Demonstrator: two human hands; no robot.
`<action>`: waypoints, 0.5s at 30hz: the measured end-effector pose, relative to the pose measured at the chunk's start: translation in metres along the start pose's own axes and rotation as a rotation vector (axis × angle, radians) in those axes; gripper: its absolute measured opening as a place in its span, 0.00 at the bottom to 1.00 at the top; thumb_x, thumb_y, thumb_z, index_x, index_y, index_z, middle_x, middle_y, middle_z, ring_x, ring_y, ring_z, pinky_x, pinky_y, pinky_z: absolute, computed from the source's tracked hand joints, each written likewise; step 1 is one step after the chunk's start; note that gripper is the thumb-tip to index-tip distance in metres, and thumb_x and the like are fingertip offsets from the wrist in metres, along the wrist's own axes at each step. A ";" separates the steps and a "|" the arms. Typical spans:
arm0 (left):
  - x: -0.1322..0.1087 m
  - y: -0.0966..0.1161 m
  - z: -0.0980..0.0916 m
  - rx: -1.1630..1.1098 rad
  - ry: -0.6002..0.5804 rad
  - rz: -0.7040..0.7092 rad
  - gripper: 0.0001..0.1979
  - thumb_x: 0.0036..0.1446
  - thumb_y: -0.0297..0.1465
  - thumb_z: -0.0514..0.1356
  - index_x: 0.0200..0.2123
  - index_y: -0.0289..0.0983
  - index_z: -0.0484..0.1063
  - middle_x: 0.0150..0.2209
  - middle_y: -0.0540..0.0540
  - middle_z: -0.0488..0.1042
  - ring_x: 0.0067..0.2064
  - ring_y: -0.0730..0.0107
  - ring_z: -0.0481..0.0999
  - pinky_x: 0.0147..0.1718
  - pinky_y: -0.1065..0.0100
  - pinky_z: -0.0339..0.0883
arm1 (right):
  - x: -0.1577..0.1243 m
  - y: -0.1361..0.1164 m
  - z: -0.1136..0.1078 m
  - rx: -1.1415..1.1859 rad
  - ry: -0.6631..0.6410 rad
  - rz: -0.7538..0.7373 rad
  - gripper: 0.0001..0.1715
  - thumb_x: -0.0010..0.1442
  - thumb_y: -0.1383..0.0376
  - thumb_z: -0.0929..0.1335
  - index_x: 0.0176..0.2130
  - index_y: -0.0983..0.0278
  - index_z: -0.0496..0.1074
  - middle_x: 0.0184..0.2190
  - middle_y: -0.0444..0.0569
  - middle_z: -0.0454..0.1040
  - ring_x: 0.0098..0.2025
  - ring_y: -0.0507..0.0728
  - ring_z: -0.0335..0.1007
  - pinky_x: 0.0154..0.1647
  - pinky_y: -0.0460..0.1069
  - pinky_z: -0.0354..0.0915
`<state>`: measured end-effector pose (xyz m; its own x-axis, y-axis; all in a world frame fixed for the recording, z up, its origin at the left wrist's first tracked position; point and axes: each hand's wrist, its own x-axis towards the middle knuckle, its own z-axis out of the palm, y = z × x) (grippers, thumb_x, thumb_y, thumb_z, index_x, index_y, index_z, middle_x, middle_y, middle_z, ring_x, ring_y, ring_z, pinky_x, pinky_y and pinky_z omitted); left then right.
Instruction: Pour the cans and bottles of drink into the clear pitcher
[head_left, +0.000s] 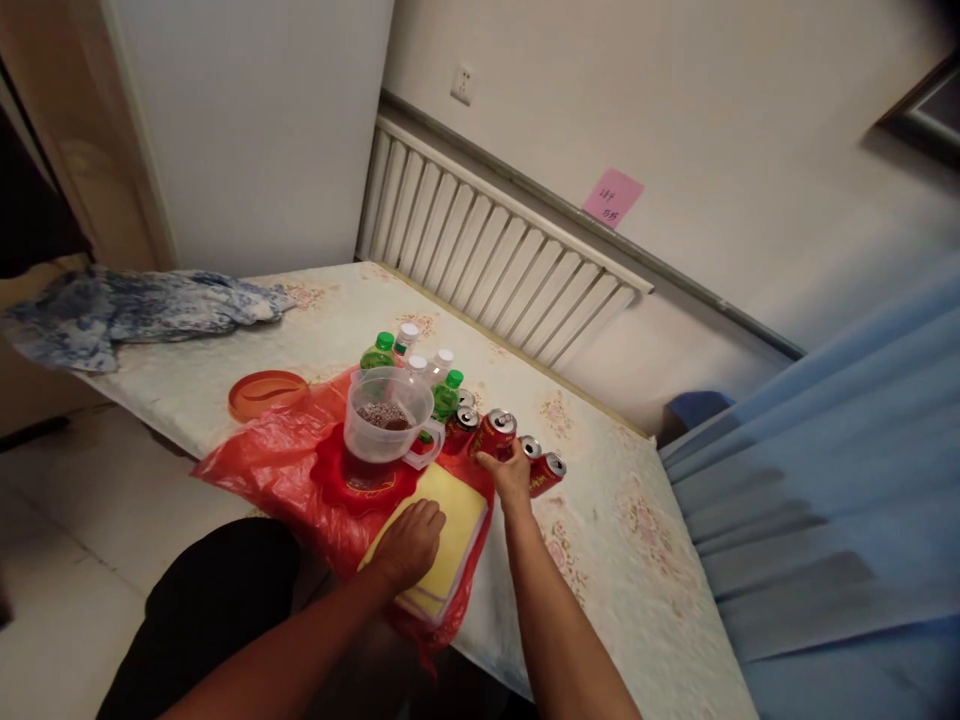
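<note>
Wall-side radiator [495, 250] spans the upper center of the frame; a blue curtain [832, 470] occupies the right side. Below the radiator, a table with a floral tablecloth [622, 590] extends across the middle of the frame. Right hand [513, 478], right of center: thumb and fingers partly closed around the side of 1 red can [498, 428]; whether this can is raised off the surface cannot be determined. Adjacent cans stand to its left and right, 5 in total. Left hand [411, 545], lower center: fingers loosely curled, resting on a yellow stack [459, 530]; whether the fingers grip it cannot be determined. Clear pitcher [371, 435], center: contains dark, foamy liquid, handle directed right, positioned over a red dish [328, 475] on a red plastic bag [255, 462]. Bottles [379, 356] with 2 green and 3 white caps stand behind the pitcher. Orange lid [266, 392]: left of center, beside the bag.
</note>
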<state>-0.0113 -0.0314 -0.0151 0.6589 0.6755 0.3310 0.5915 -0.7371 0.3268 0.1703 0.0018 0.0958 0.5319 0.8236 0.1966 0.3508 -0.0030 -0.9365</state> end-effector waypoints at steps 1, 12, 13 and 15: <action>0.000 0.000 0.000 0.001 0.003 0.000 0.09 0.59 0.21 0.51 0.38 0.37 0.69 0.40 0.41 0.70 0.44 0.57 0.67 0.47 0.56 0.62 | -0.004 0.011 0.002 0.013 0.018 0.024 0.30 0.38 0.63 0.76 0.44 0.65 0.73 0.36 0.50 0.81 0.36 0.61 0.75 0.38 0.52 0.70; 0.001 -0.001 0.004 -0.010 0.023 0.007 0.09 0.60 0.21 0.51 0.37 0.37 0.69 0.39 0.42 0.69 0.43 0.57 0.66 0.46 0.57 0.63 | -0.004 0.079 0.033 0.074 0.084 0.062 0.32 0.39 0.61 0.75 0.45 0.64 0.70 0.38 0.48 0.80 0.39 0.60 0.75 0.41 0.52 0.70; 0.001 -0.002 0.005 -0.013 0.029 0.007 0.10 0.59 0.20 0.50 0.37 0.37 0.69 0.39 0.42 0.69 0.43 0.58 0.66 0.46 0.58 0.63 | -0.003 0.081 0.036 0.072 0.081 0.057 0.31 0.39 0.62 0.75 0.45 0.63 0.70 0.37 0.47 0.80 0.39 0.60 0.75 0.41 0.52 0.70; 0.001 -0.002 0.006 -0.016 0.038 0.007 0.10 0.59 0.19 0.50 0.37 0.37 0.68 0.38 0.42 0.69 0.43 0.58 0.66 0.46 0.58 0.63 | -0.002 0.083 0.041 0.064 0.076 0.046 0.30 0.39 0.62 0.75 0.44 0.63 0.71 0.36 0.47 0.80 0.38 0.59 0.76 0.42 0.52 0.71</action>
<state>-0.0091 -0.0293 -0.0211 0.6448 0.6708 0.3664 0.5793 -0.7416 0.3382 0.1672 0.0230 0.0059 0.6041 0.7782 0.1717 0.2756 -0.0018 -0.9613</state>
